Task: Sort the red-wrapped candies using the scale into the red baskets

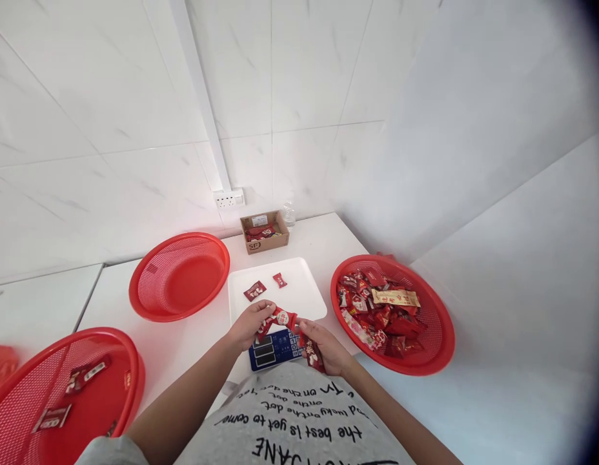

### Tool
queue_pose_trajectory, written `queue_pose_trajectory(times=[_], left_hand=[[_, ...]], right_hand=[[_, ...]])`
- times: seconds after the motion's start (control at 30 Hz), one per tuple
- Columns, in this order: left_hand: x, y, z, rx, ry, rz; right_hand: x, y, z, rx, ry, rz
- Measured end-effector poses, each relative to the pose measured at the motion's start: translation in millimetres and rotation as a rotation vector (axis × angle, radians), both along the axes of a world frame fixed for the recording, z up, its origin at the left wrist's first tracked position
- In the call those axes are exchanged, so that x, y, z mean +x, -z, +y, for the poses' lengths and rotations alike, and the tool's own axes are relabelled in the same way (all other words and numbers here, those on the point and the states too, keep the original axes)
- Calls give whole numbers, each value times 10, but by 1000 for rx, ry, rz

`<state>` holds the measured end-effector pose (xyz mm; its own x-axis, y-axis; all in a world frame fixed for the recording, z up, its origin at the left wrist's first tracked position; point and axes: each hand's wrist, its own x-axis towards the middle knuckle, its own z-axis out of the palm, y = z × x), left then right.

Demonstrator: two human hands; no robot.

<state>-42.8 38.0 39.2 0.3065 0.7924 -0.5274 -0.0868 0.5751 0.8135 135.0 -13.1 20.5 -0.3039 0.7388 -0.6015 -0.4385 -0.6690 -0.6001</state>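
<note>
My left hand (250,323) pinches a red wrapped candy (281,318) just above the front edge of the white scale tray (304,290). My right hand (326,349) is closed on more red candy wrappers (312,352), which hang from its fingers over the blue scale panel (275,349). The two hands almost touch. Two small red candies (255,290) (279,279) lie on the tray.
A red basket (437,349) heaped with red candies stands at the right. An empty red basket (149,303) sits to the left of the tray. Another red basket (130,361) at the near left holds a few candies. A small cardboard box (264,242) stands by the wall.
</note>
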Motion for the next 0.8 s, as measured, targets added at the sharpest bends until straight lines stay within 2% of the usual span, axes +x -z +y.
queue_pose_trajectory(times=[0.07,0.17,0.3,0.4,0.47,0.63,0.8], left_hand=[[30,-51,-66,-32,-13,-55],[41,-76,-106,-76,-76,-109],[-20,-43,-69,-282,-220,-148],[-70,-14,-46,-400,-243,-243],[-84,2,-54,-379,-230,-270],[-64,50,-96,-193,-190,-263],[-23,67,-97,-94,-234,-205]], right_hand=[[-60,-69,44,49,-68,-40],[-104,-49,84,70,-91,-93],[-93,19,132,30,-22,-111],[-68,10,162,-16,56,-87],[-57,-10,168,-43,89,-76],[-58,-26,146,-63,91,-33],[-70,0,141,-71,94,-8]])
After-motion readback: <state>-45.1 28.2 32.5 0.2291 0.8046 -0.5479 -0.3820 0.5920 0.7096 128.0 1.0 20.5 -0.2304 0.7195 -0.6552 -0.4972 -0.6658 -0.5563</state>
